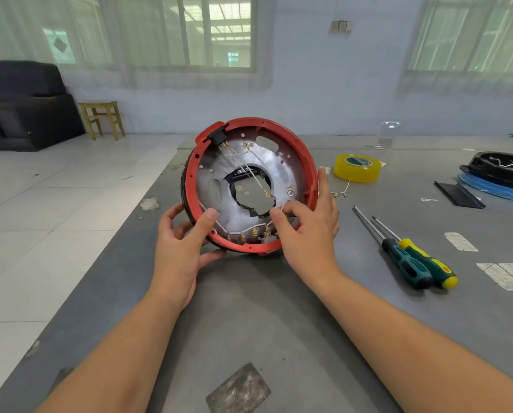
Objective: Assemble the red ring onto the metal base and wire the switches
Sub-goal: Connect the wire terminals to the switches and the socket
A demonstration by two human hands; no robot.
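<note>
Round red plastic ring (306,162) already seated around dull silver metal base plate (243,174), the pair tilted up on edge, lower rim close to or resting on grey desk (249,308); contact there hidden by the hands.

Left hand (179,248) grasping lower left rim, thumb over the front face, fingers curled behind; right hand (308,225) with thumb and forefinger pinching near thin white wires (249,228) at the lower edge, little finger braced against the ring's right side; whether a wire is truly in that grip, cannot tell.

Black rocker switch (218,137) mounted at upper left with brass pins showing; loose yellow ring terminal (267,192) dangling across the ragged central hole.

Risks, as judgement only:
- Slipping of the tilted assembly; one-hand support, rounded rim, smooth desk.
- Pulling a crimped terminal off its wire; too hard a tug by the pinching fingers.
- Chafing of wire insulation on the torn black edge of the central hole.
- Wrong pin chosen; several similar brass tabs crowded together at the bottom.
- Bent switch pins if the ring rolls onto them.

Two green-and-yellow handled screwdrivers (413,257) and roll of yellow tape (357,168) lying well apart to the right.
</note>
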